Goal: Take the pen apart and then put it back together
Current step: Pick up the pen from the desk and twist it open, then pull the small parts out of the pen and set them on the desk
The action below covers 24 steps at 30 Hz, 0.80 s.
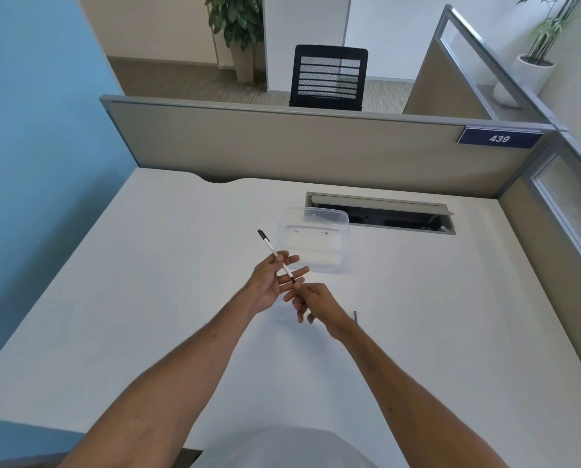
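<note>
A thin white pen point(271, 248) with a black far end points up and to the left above the white desk point(147, 298). My left hand point(272, 285) holds its barrel between thumb and fingers, with the other fingers spread. My right hand point(312, 307) pinches the pen's near black end with its fingertips. What that hand grips is partly hidden by its fingers. A small dark thin part point(355, 316) lies on the desk just right of my right wrist.
A clear plastic container point(316, 241) sits just beyond my hands. Behind it is an open cable slot point(383, 214) in the desk. A grey partition point(316, 146) closes the back edge, and another runs along the right. A blue wall is at left.
</note>
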Motion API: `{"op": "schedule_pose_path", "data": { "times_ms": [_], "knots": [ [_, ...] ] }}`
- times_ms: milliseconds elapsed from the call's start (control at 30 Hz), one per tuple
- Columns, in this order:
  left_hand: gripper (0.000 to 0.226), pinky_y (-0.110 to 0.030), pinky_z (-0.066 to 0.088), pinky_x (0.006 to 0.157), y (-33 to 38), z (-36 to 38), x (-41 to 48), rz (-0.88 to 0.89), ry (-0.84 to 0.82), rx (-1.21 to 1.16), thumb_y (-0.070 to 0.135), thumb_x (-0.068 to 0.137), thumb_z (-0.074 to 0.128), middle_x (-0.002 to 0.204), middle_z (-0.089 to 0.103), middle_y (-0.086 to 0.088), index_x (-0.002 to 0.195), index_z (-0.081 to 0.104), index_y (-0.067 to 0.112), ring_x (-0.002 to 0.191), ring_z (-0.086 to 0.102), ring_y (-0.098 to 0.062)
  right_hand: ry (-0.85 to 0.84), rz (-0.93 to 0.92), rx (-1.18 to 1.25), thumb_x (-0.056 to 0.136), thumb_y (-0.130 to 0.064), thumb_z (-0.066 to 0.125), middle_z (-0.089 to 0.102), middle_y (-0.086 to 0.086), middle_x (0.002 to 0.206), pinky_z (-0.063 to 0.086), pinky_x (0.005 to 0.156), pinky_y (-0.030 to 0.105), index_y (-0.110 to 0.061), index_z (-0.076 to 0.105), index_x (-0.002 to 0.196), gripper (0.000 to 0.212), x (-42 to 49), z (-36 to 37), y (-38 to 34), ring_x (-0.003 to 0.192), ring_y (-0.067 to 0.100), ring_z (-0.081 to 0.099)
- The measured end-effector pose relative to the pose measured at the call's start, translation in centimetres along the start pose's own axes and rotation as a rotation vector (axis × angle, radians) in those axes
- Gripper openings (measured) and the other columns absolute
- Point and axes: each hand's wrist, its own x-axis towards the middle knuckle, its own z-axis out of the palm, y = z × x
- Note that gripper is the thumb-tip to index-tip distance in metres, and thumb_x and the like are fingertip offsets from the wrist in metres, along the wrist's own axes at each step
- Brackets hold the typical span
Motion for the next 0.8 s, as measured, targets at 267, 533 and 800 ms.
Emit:
{"op": "schedule_pose_path", "data": {
  "times_ms": [267,533,800],
  "knots": [
    [0.023,-0.06,0.047,0.123,-1.0,-0.5,0.0,0.024,0.065,0.002,0.013,0.12,0.039,0.156,0.064,-0.02,0.138,0.052,0.006,0.143,0.061,-0.054,0.068,0.064,0.051,0.114,-0.033,0.062,0.073,0.004,0.085,0.044,0.052,0.022,0.004,0.076,0.12,0.04,0.5,-0.2,0.1,0.058,0.014,0.064],
    [0.038,-0.048,0.039,0.133,-2.4,-0.7,0.8,0.036,0.222,-0.02,0.004,0.118,0.039,0.161,0.057,-0.026,0.151,0.054,-0.006,0.155,0.054,-0.04,0.117,0.07,-0.025,0.108,-0.025,0.071,0.078,0.015,0.103,0.047,0.058,0.026,0.005,0.073,0.113,0.03,0.7,-0.8,0.9,0.077,0.024,0.066],
    [0.028,-0.054,0.04,0.131,-2.6,-0.9,1.7,0.068,0.247,-0.094,-0.002,0.117,0.037,0.157,0.058,-0.033,0.14,0.045,0.012,0.151,0.055,-0.048,0.125,0.103,-0.074,0.105,-0.022,0.075,0.075,0.017,0.091,0.036,0.05,0.023,0.004,0.077,0.104,0.026,1.2,-1.4,1.6,0.057,0.016,0.051]
  ]
}}
